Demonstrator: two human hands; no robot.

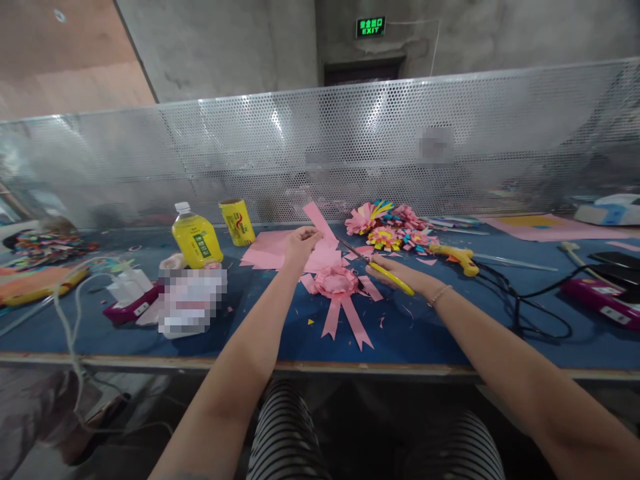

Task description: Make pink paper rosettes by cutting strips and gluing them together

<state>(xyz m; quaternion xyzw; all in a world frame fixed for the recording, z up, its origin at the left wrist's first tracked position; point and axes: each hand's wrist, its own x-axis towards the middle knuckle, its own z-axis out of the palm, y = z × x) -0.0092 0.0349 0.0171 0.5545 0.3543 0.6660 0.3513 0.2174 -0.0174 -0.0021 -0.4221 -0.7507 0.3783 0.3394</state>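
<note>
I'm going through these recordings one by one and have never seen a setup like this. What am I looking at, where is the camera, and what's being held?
There is no machine here, just a person's two bare hands. The single picture comes from a camera worn on the head, looking forward and down, so the forearms reach in from below. The left hand holds a pink paper strip; the right hand holds yellow-handled scissors. Between them on the blue tabletop lies a pink rosette with two tails, near pink paper sheets. To the right are colourful paper flowers and a yellow glue gun; to the left, a bottle of yellow liquid. A perforated metal screen stands behind.
</note>
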